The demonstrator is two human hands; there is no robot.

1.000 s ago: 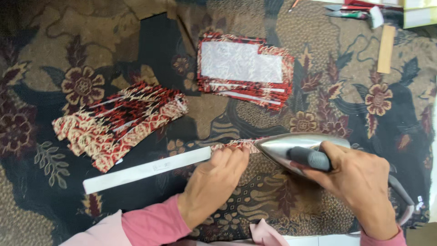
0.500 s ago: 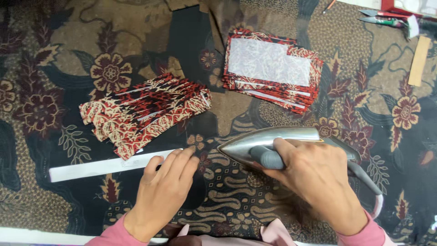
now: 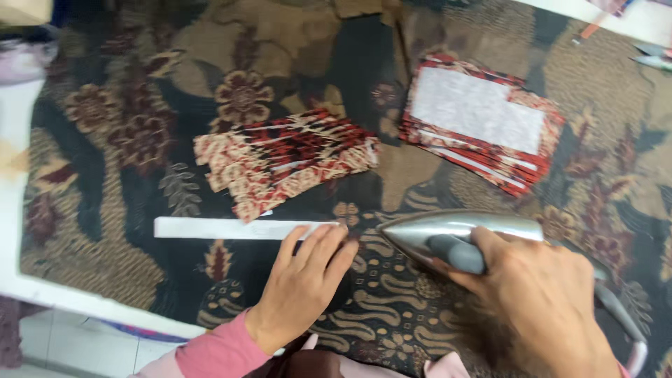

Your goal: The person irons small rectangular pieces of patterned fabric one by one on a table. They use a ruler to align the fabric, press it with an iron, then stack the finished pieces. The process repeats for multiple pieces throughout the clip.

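Note:
My right hand grips the grey handle of a silver clothes iron, whose pointed tip faces left on the patterned cloth. My left hand lies flat beside the tip, fingers pressing on the right end of a long white strip. A fanned pile of folded red and cream patterned fabric pieces lies just beyond the strip. A stack of red patterned rectangles with white backing lies at the upper right.
A dark batik cloth covers the work table. Its white edge shows at the lower left, with floor beyond. Scissors lie at the far upper right corner.
The view has shifted so everything sits further right. The iron stays close to my left hand, which keeps pressing the strip's right end.

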